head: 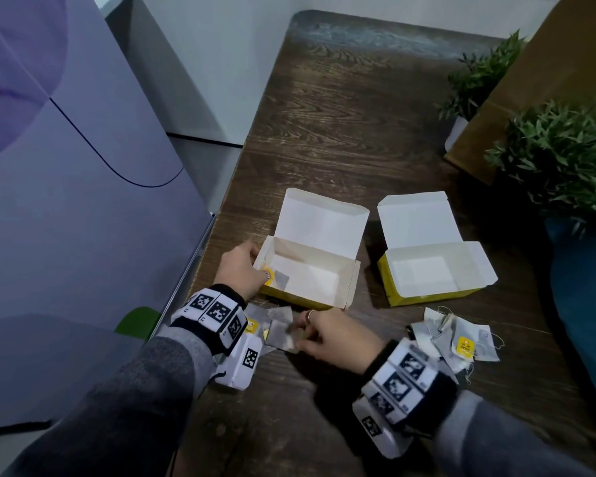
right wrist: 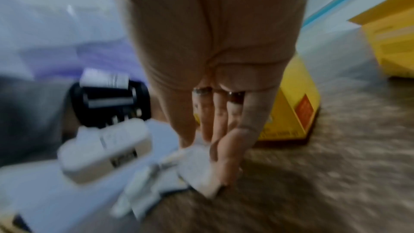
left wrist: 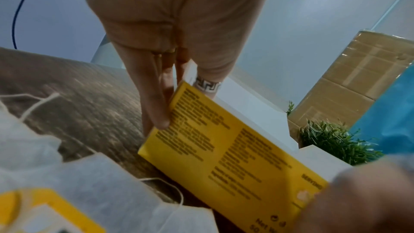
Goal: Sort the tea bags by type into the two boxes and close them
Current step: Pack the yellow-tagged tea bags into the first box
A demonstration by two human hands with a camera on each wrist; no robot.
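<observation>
Two yellow boxes stand open on the wooden table, lids tipped back: the left box [head: 351,282] [left wrist: 224,148] [right wrist: 291,112] and the right box [head: 427,299] [right wrist: 394,42], whose inside looks bare. A tea bag with a yellow tag [head: 279,279] lies in the left box's near-left corner. My left hand [head: 245,266] [left wrist: 156,105] pinches that box's left end wall, fingers outside, ringed thumb inside. My right hand [head: 310,333] [right wrist: 221,148] pinches a grey tea bag [head: 281,335] [right wrist: 197,171] on the table in front of the left box. More bags [head: 255,321] [left wrist: 89,192] lie under my left wrist.
A pile of several tea bags [head: 461,342] lies in front of the right box. Two potted plants [head: 558,156] [head: 475,77], a brown carton [head: 547,63] and something blue [head: 585,287] crowd the right side. A lilac cabinet [head: 66,166] stands past the table's left edge.
</observation>
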